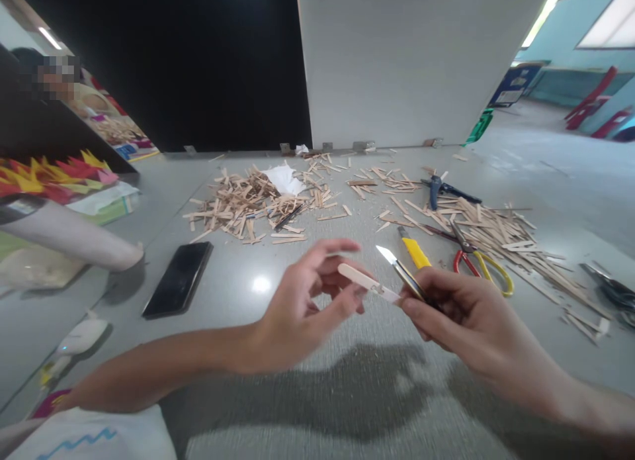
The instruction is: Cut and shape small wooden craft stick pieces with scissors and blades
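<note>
My right hand is closed on a craft knife with its blade out, pointing up and left. Between the same fingers it pinches one end of a flat wooden craft stick, which bears a small dark print. My left hand is at the stick's free end, fingers curved and apart, with the thumb just below the stick; whether it touches the stick I cannot tell. Behind my right hand lies a yellow cutter. Scissors with red and yellow handles rest beside it.
A heap of cut stick pieces lies at the back, with longer strips to the right. Blue-handled cutters are among them. A phone, a cardboard tube and folded paper stand left. A panel rises behind.
</note>
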`<state>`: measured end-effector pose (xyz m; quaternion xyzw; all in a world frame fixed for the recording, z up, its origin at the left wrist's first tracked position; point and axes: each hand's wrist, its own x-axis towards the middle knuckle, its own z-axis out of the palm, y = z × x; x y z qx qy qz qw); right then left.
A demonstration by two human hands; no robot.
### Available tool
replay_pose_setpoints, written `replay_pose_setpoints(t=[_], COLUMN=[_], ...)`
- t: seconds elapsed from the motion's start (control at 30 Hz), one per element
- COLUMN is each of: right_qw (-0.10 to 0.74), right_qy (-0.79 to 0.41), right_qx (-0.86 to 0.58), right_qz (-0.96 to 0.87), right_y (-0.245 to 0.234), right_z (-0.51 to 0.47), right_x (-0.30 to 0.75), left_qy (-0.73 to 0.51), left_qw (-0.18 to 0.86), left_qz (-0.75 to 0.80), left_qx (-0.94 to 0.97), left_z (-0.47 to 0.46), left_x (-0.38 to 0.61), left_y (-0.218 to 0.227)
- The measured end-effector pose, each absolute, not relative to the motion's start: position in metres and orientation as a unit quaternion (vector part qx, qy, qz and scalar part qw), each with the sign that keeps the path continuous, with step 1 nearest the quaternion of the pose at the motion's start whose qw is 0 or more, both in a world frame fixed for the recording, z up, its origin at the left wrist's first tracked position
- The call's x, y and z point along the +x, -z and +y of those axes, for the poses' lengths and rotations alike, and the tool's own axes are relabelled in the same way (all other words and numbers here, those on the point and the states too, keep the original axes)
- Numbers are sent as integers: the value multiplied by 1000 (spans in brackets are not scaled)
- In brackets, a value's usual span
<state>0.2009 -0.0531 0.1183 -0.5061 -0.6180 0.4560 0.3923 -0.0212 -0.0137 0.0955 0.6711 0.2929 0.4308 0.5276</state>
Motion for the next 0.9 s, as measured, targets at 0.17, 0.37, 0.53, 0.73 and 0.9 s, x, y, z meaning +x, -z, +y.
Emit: replay_pose_setpoints(t=[0.17, 0.37, 0.53, 0.73, 0.9], right_qw=[411, 441, 185, 118, 101], right_qy=[-466, -420, -184, -65, 13], right_qx=[-507, -531, -601, -683, -764], right_qz=[-597, -589, -756, -718, -637], right_y=[-110, -91, -60, -50, -42], right_z=[-62, -50, -12, 11, 8], right_x=[191, 195, 211, 264, 337], left_qy=[-392, -398, -370, -349, -334], left_qw=[595, 603, 622, 553, 494], left_qz=[267, 309, 323, 353, 356], left_qx=[649, 619, 609, 669, 720], left_z=[-16, -16, -10, -6, -4], left_x=[-11, -11, -14, -22, -29], left_y=[-86, -84, -88, -101, -112])
